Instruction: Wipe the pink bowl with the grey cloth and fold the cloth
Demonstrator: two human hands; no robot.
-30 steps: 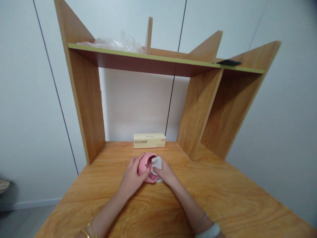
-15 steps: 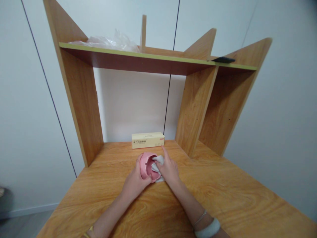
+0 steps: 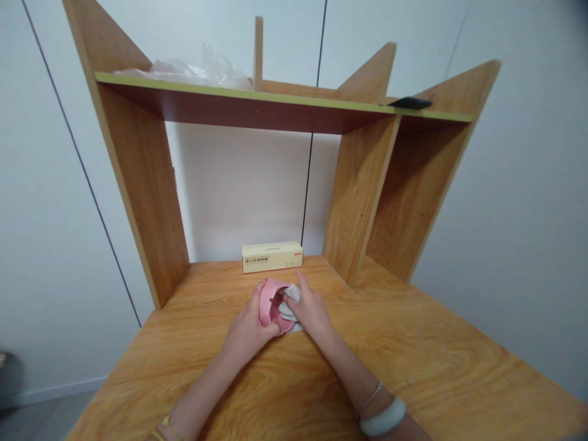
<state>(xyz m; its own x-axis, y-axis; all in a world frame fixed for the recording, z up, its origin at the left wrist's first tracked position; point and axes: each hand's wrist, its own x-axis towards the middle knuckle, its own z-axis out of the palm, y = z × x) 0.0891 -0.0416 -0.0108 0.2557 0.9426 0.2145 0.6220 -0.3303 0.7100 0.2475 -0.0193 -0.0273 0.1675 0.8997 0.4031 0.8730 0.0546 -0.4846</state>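
A hollow pink container (image 3: 267,301), rounded and with a small notch at its rim, is tilted with its opening toward the right. My left hand (image 3: 250,321) is closed round its left side, the thumb along the lower rim. In my right hand (image 3: 311,308) is a white cloth (image 3: 288,309), pinched and pushed into the container's opening, while the index finger points up and away. Part of the cloth hangs below the rim. The fingertips inside the container are hidden.
Behind the hands a pale yellow cardboard box (image 3: 272,257) lies on the wooden desk (image 3: 413,367). A wooden hutch (image 3: 362,190) rises at the back. On its upper shelf are a clear plastic bag (image 3: 197,70) and a dark flat object (image 3: 410,103).
The whole view has shifted slightly. Both hands keep their hold, and the cloth in my right hand has moved a little within the container's opening.
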